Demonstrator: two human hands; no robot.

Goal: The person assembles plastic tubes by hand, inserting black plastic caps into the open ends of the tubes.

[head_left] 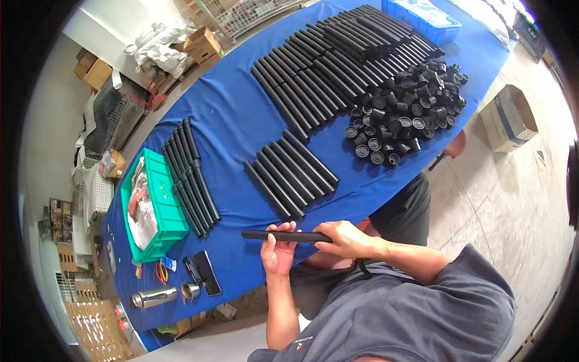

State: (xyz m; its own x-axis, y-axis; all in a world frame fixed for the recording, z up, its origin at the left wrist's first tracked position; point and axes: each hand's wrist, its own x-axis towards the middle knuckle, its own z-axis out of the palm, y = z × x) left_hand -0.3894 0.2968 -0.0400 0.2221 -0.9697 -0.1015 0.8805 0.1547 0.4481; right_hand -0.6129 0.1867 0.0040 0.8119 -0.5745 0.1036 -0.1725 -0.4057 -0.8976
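One black tube (307, 237) | left hand (278, 254) holds it | right hand (347, 239) grips it, hiding one end

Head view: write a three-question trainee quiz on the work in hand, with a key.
1. Multiple choice: what colour is the crate at the left of the picture? a) red b) green c) yellow
2. True or false: only one hand touches the held tube.
3. Short answer: what lies heaped right beside the large pile of tubes?

Key: 1. b. 2. False; the left hand and right hand both do. 3. Small black caps.
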